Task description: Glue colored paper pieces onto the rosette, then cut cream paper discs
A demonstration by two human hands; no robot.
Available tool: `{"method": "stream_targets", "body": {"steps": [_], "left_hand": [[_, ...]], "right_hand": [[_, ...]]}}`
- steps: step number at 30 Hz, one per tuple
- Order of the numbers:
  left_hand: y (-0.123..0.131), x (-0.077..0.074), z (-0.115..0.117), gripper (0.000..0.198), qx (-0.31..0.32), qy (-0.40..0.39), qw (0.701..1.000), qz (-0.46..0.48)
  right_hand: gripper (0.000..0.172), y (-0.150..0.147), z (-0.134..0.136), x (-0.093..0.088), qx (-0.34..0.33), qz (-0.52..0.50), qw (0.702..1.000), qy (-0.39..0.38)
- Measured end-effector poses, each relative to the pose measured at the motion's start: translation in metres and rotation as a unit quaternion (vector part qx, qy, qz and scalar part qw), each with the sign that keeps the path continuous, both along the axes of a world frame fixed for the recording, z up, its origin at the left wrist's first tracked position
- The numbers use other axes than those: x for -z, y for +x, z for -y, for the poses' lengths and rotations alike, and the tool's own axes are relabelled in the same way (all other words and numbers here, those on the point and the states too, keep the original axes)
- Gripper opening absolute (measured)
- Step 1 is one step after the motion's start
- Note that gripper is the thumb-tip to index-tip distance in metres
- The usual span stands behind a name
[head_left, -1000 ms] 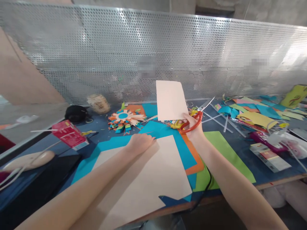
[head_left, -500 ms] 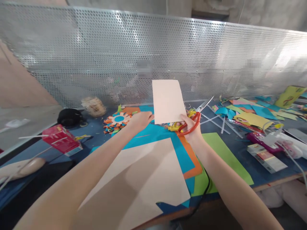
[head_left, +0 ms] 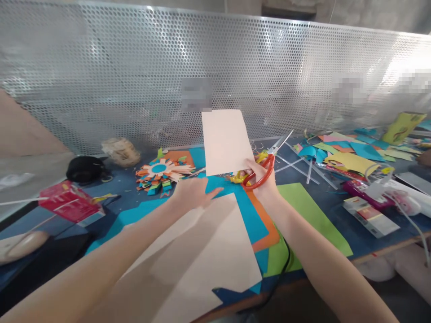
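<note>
My right hand [head_left: 264,181] grips a small pale pink sheet of paper [head_left: 227,143] by its lower right corner, holding it up above the table. Red-handled scissors [head_left: 268,167] hang in the same hand, their blades pointing up and away. My left hand [head_left: 191,193] is empty, its thumb stretched out to the right, just below the sheet's lower left corner. Beneath it lies a large pale pink sheet [head_left: 215,251] with a notch cut from its near edge. Blue paper [head_left: 251,217], orange paper [head_left: 269,229] and green paper [head_left: 306,220] are layered under and beside it.
A layered paper flower [head_left: 160,168] with a blue centre lies behind my left hand. Paper scraps [head_left: 363,150] and clear sticks [head_left: 310,170] are at the right. A pink drink carton [head_left: 70,202] stands left. A perforated metal screen [head_left: 151,76] borders the back.
My left hand has come back toward me and down, from beside the small sheet's edge, and its thumb has spread. My right hand still holds the sheet and scissors. The view has shifted slightly.
</note>
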State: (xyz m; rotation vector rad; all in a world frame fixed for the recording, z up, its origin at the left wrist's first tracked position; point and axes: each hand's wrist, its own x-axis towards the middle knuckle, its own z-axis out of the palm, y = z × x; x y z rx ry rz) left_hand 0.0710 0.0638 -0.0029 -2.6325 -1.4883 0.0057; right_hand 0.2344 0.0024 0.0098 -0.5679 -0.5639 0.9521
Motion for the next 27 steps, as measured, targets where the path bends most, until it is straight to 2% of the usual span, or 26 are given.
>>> {"method": "stream_targets", "body": {"steps": [3, 6, 12, 15, 20, 27], "left_hand": [[-0.014, 0.013, 0.019, 0.078, -0.036, -0.016, 0.998, -0.041], [-0.014, 0.020, 0.025, 0.079, -0.055, -0.036, 0.997, -0.048], [-0.017, 0.030, 0.022, 0.057, -0.039, -0.018, 0.998, -0.035], [-0.029, 0.030, 0.016, 0.048, -0.013, -0.022, 0.999, -0.026], [-0.047, 0.023, 0.002, 0.038, 0.026, -0.032, 0.999, -0.013], [-0.043, 0.029, 0.015, 0.043, 0.013, -0.014, 1.000, -0.023]], "right_hand": [[0.028, -0.004, 0.001, 0.000, -0.014, -0.002, 1.000, 0.000], [0.026, -0.006, 0.003, -0.001, -0.016, -0.010, 1.000, -0.002], [0.030, -0.005, 0.005, -0.004, -0.020, -0.013, 1.000, 0.008], [0.030, -0.004, 0.005, -0.005, -0.025, -0.010, 1.000, 0.008], [0.031, -0.004, 0.006, -0.005, -0.023, -0.017, 1.000, 0.001], [0.026, -0.006, 0.008, -0.008, -0.025, -0.021, 0.999, -0.006]]}}
